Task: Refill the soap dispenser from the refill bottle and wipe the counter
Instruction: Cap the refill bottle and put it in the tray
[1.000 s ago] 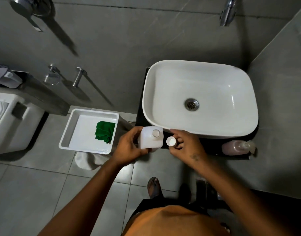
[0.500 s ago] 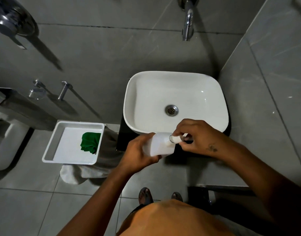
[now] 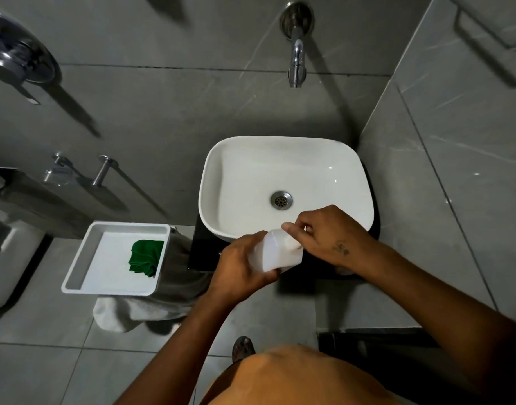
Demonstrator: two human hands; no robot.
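Note:
A white translucent refill bottle is tilted to the right over the front edge of the counter, held around its body by my left hand. My right hand is closed over the bottle's neck and hides its mouth and cap. The soap dispenser is hidden behind my right hand and forearm. A folded green cloth lies in a white tray to the left. The dark counter carries a white basin.
A chrome tap juts from the grey tiled wall above the basin. The white tray rests on a stand draped with a pale towel. A toilet stands at far left. A side wall closes the right.
The view has shifted so the basin sits lower and left. The bottle went from upright to tilted right. My right hand, which held the small white cap beside it, now covers its neck.

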